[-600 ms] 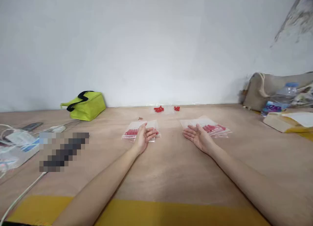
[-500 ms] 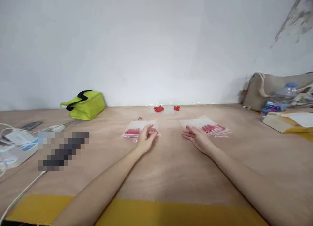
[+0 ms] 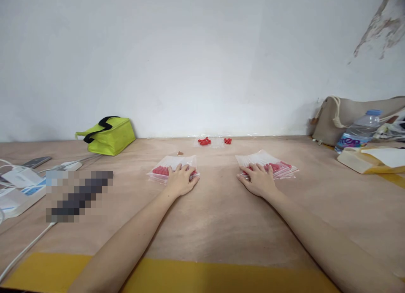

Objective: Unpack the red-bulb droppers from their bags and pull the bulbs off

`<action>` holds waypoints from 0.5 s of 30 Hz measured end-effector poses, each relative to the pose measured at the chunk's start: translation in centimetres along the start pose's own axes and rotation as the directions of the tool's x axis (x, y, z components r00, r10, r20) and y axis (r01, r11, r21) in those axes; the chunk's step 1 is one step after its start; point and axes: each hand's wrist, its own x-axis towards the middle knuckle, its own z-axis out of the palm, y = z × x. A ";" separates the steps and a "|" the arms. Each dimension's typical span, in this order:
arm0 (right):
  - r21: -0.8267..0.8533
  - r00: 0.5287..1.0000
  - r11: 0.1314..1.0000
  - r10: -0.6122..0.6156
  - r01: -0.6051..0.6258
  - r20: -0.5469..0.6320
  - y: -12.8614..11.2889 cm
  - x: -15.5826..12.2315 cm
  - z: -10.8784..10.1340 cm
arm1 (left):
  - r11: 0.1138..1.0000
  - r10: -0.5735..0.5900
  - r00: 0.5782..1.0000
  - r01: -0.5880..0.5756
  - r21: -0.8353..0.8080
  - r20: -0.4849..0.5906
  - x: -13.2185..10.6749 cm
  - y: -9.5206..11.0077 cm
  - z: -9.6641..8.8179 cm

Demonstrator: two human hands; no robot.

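Observation:
My left hand [image 3: 182, 180] lies palm down, fingers spread, on a stack of clear zip bags [image 3: 171, 161] holding small red pieces. On the other side, my right hand [image 3: 258, 180] rests the same way on a second stack of clear zip bags [image 3: 249, 158], also with red pieces inside. Both hands are open, and their fingers cover part of the red contents. Against the wall, between the two stacks, lie a clear bag with loose red pieces [image 3: 204, 141] and a smaller red cluster [image 3: 228, 141].
A lime-green bag [image 3: 115, 137] stands at the back left. Chargers, a power strip [image 3: 34, 192] and a white cable [image 3: 28, 250] lie on the left. To the right are a beige bag [image 3: 329, 120], a water bottle [image 3: 359, 130] and an open envelope [image 3: 354, 161].
My left hand has turned palm down and shifted left with its bag stack. My right hand has turned from its edge to palm down, fingers spreading onto the right stack.

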 end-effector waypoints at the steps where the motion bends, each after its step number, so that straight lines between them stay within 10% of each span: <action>1: -0.015 1.000 1.000 0.027 -0.027 0.008 0.2 0.0 0.0 | 1.000 -0.020 1.000 0.020 0.005 -0.014 -0.2 -0.3 -0.1; 9: -0.045 0.991 0.991 0.126 -0.128 -0.043 1.2 -0.2 -0.2 | 0.998 -0.053 0.976 0.058 0.019 -0.210 -1.1 -2.8 0.0; 15: 0.017 0.963 0.996 -0.079 0.087 -0.256 0.0 -0.3 -0.6 | 0.994 0.106 0.962 -0.105 0.020 -0.250 -0.5 -2.4 -0.2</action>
